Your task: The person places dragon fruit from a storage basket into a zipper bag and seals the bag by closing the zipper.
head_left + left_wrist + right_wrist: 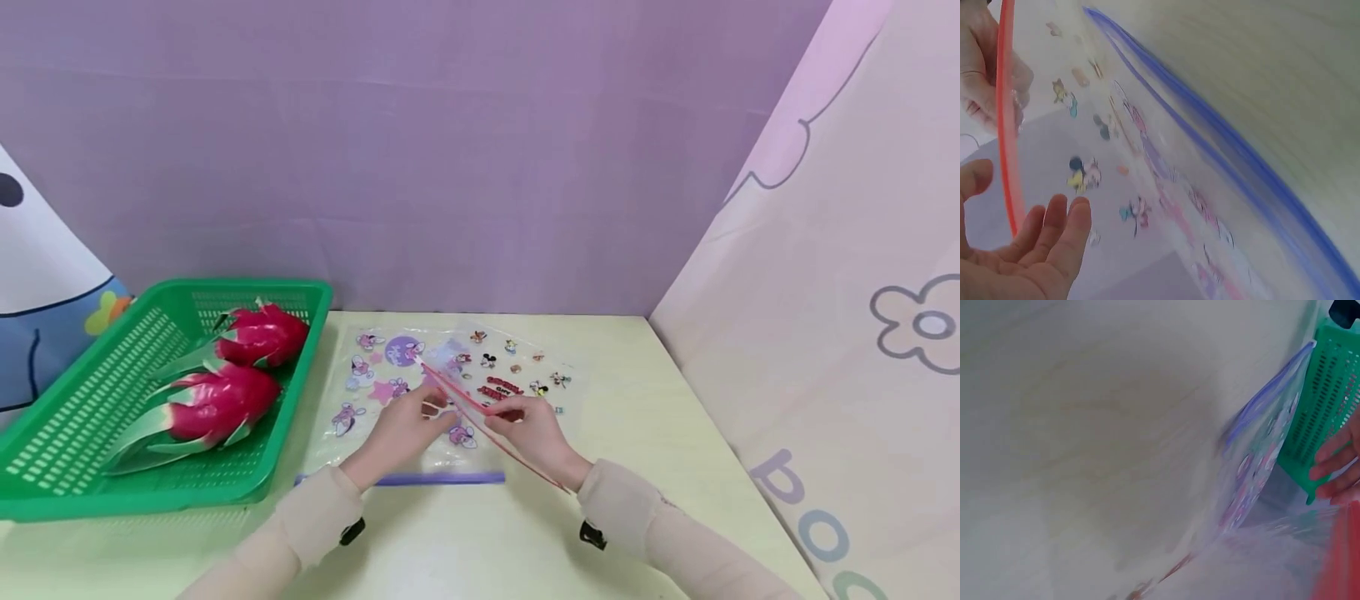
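Note:
A clear zip bag (489, 361) with cartoon mouse prints and a red zip edge slants up off the table. My right hand (536, 433) pinches that red edge between thumb and fingers. Close beside it, my left hand (405, 425) has its thumb and fingers spread apart; in the left wrist view, its fingertips (1079, 212) are near or touching the bag, but grip nothing visible. Beneath lies a second clear zip bag (361, 367) with pink and purple character prints, its purple zip strip (442, 479) facing me.
At the left stands a green plastic basket (303, 358) with two dragon fruits (225, 404) inside. A purple cloth (480, 167) hangs behind the pale table (630, 400), and a printed cloth (825, 350) closes off the right side.

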### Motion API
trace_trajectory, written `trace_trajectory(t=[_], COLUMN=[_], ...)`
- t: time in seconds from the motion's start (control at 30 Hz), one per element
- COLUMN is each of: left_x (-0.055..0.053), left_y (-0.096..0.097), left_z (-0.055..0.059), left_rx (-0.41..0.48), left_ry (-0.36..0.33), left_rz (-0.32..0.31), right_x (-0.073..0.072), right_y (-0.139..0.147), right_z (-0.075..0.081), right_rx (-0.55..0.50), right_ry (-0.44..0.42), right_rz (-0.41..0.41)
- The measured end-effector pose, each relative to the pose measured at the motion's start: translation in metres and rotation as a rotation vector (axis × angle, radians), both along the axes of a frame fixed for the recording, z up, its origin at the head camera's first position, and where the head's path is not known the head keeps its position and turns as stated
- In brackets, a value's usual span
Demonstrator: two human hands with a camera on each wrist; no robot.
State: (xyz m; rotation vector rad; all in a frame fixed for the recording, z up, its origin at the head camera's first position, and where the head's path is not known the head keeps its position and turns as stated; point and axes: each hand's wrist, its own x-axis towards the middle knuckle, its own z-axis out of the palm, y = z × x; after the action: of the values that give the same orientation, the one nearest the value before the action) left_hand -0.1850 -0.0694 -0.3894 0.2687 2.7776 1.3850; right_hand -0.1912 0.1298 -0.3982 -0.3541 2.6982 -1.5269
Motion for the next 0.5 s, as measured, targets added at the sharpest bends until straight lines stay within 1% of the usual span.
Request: trace_trajectory(t=[0.07,0.17,0.3,0.37,0.43,0.5], left_x=[-0.004,-0.007,-0.010,-0.012,-0.014,-0.016], left_y=[0.003,0.007,0.011,0.011,0.012,0.013], left_z=[0.000,-0.001,-0.002,-0.002,-0.002,-0.002], left_rx=[0.069,0.130,0.157,0.177,0.233,0.322], left_ry=[-0.050,-0.089,-0.099,-0.117,-0.140,-0.178], left_rz=[0.013,0.015,0.021,0.039,0.055,0.084], right_x=[0.000,0.000,0.000,0.000,-0.001,-0.002], right_y=[-0.005,-0.010,-0.015,-0.017,-0.018,-0.019], right_z=[0.001,0.005,0.009,0.011,0.012,0.013], right_rx=[-0.002,-0.009,-0.030,-0.039,-0.048,-0.065], right_ry=[-0.002,0.002,-0.003,-0.011,-0.022,-0.045], right_rz=[0.012,0.021,0.014,0.011,0.001,-0.013])
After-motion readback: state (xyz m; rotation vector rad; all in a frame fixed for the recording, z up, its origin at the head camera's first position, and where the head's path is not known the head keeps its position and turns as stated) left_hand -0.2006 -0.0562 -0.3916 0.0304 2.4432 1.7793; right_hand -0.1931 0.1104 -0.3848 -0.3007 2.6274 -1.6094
